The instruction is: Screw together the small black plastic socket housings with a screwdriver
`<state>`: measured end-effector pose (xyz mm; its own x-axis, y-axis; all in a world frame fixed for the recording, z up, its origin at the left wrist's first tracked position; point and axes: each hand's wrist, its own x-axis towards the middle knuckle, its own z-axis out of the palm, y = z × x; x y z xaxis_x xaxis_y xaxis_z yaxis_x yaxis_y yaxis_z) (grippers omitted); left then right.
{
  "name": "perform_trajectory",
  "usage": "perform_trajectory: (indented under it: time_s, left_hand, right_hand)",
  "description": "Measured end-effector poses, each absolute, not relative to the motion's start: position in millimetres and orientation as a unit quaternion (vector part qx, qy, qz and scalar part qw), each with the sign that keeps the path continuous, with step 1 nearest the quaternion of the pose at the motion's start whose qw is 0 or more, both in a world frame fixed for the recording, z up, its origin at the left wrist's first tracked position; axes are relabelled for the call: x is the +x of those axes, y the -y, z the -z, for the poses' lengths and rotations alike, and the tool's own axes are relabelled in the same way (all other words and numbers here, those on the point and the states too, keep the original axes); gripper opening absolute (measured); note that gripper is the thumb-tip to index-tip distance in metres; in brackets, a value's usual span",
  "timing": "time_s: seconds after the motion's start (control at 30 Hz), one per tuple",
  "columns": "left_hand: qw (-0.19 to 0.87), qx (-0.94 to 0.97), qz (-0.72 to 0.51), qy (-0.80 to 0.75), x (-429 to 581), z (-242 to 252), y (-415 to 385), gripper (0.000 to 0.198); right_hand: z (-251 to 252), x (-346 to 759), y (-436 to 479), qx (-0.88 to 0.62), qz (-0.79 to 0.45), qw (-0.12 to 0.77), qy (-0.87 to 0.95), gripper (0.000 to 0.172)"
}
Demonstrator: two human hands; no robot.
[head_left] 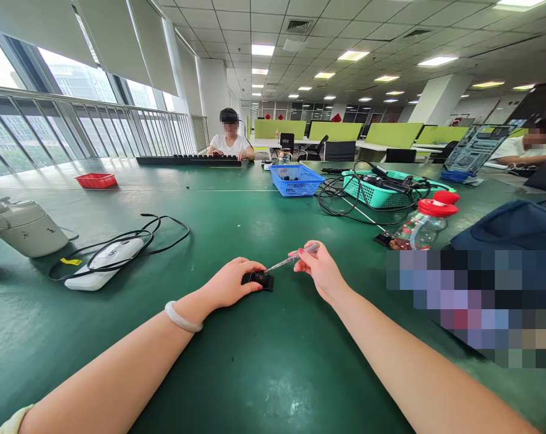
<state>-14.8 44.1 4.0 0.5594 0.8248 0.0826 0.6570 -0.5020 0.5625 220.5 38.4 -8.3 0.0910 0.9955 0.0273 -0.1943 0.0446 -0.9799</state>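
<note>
My left hand (231, 283) is closed around a small black part (264, 279) that rests on the green table (254, 361). Thumb and fingers press on its left side; what exactly the part is I cannot make out. In my right hand (320, 271) is a screwdriver (295, 256) with a clear handle and a thin metal shaft. It slants down to the left, and its tip meets the top of the black part or lies just above it.
Left lie a white power bank (107, 265) with a black cable, a white bottle (26, 228) and a red tray (96, 180). Beyond my hands stand a blue basket (296, 181) and a green basket (381, 193) with cables. A red-lidded jar (429, 223) stands right. A person (230, 143) sits opposite.
</note>
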Motion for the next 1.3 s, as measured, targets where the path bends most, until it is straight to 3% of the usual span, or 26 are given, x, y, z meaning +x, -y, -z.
perform_trajectory:
  time_s: [0.43, 0.8, 1.07, 1.3]
  left_hand:
    - [0.241, 0.848, -0.173, -0.439, -15, -2, -44, 0.036]
    - [0.232, 0.853, -0.176, -0.434, -15, -3, -44, 0.036]
    - [0.234, 0.851, -0.171, -0.437, -15, -2, -45, 0.035]
    - [0.241, 0.848, -0.167, -0.441, -15, -3, -45, 0.036]
  right_hand:
    - [8, 217, -39, -0.466, -0.458, 0.595, 0.468, 0.047]
    - [6, 213, -32, -0.425, -0.516, 0.579, 0.466, 0.044]
    - [10, 212, -34, -0.447, -0.471, 0.587, 0.484, 0.046]
    - [6, 210, -24, -0.416, -0.377, 0.616, 0.552, 0.037]
